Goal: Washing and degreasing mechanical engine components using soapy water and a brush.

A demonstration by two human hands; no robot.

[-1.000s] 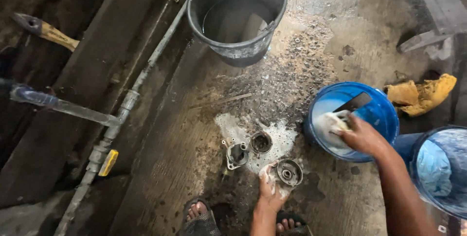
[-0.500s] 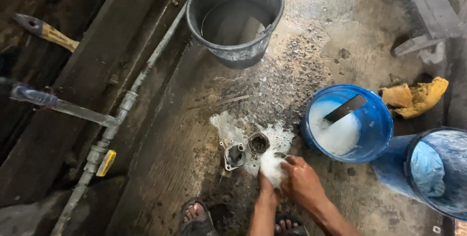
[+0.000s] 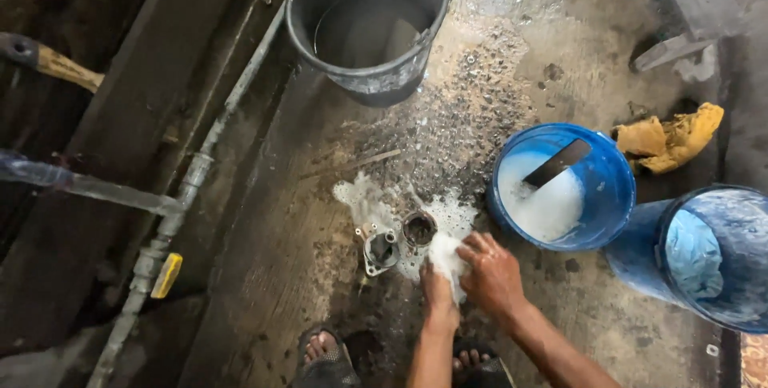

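Observation:
My left hand [image 3: 436,290] and my right hand [image 3: 492,272] are pressed together low over the wet concrete floor. Between them is a white, foam-covered lump [image 3: 445,256]. It looks like a soapy sponge held by my right hand against a round metal part gripped by my left, and the part is mostly hidden under foam. Two more small metal parts lie just left of my hands: a flanged housing [image 3: 382,249] and a round ring-shaped piece [image 3: 418,228], both in a patch of suds.
A blue basin [image 3: 612,188] of foam with a dark handle [image 3: 558,162] in it sits to the right. Also here are a blue barrel [image 3: 704,256], yellow rags [image 3: 668,136], a grey bucket [image 3: 364,76] of water, a pipe [image 3: 192,180] with a yellow valve handle [image 3: 166,274], and my sandalled feet [image 3: 324,352].
My right hand left the blue basin with a foamy sponge and came to the part in my left hand. Both hands now work together on it.

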